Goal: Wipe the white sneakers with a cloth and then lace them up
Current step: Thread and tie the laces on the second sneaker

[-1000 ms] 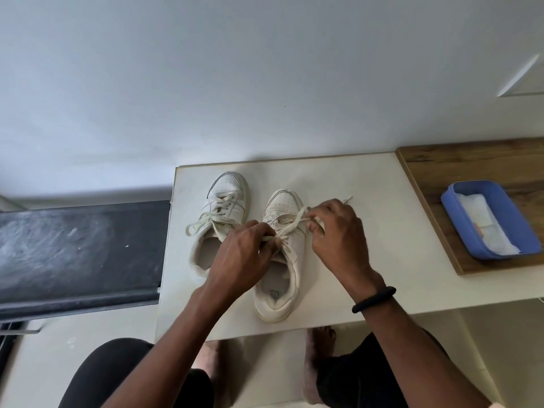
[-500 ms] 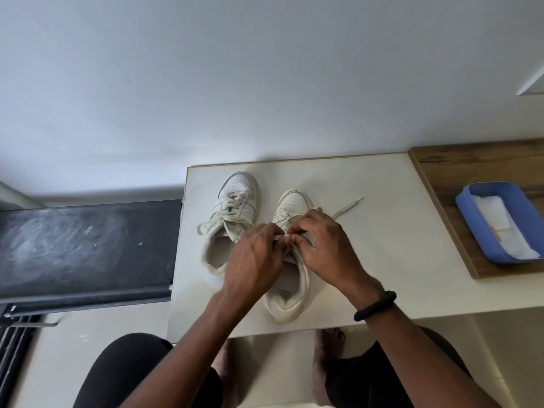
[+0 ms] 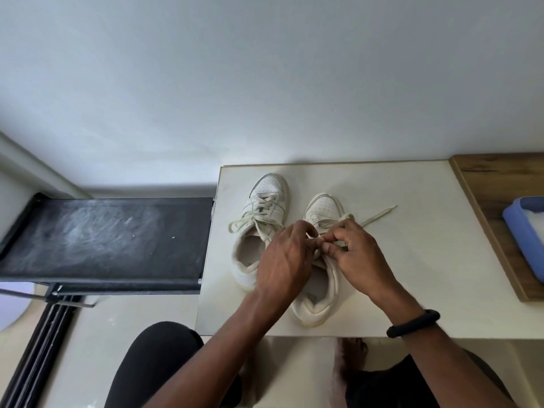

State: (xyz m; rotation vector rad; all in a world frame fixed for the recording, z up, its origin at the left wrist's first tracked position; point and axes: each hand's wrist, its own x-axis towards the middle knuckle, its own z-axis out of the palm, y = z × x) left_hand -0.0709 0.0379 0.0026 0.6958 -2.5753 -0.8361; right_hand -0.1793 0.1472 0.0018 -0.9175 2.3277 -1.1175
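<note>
Work centres on the right-hand sneaker point(image 3: 316, 304), which lies with its heel close to the near edge of the table point(image 3: 426, 260) and its toe pointing at the far edge. Beside it, nearer the left edge, the left-hand sneaker point(image 3: 266, 201) looks already laced and tied.

Both hands meet over the tongue. The right hand point(image 3: 362, 254) pinches the lace point(image 3: 379, 214) between thumb and curled fingers. The left hand point(image 3: 282, 260) is curled onto the same stretch of lace. One loose end trails across the table toward the right edge.

If either pinch slips, the crossings would probably slacken and need tightening again. A hard tug toward the body might drag the shoe off the near edge, as nothing holds it down. The trailing end could also pull back through its eyelet.

The upper eyelets and the lace crossing are covered by the hands, so whether a knot has begun cannot be told. The left hand's fingertips are mostly behind its back. The tray point(image 3: 518, 225) holding the cloth point(image 3: 538, 220) is cut off at the right.
</note>
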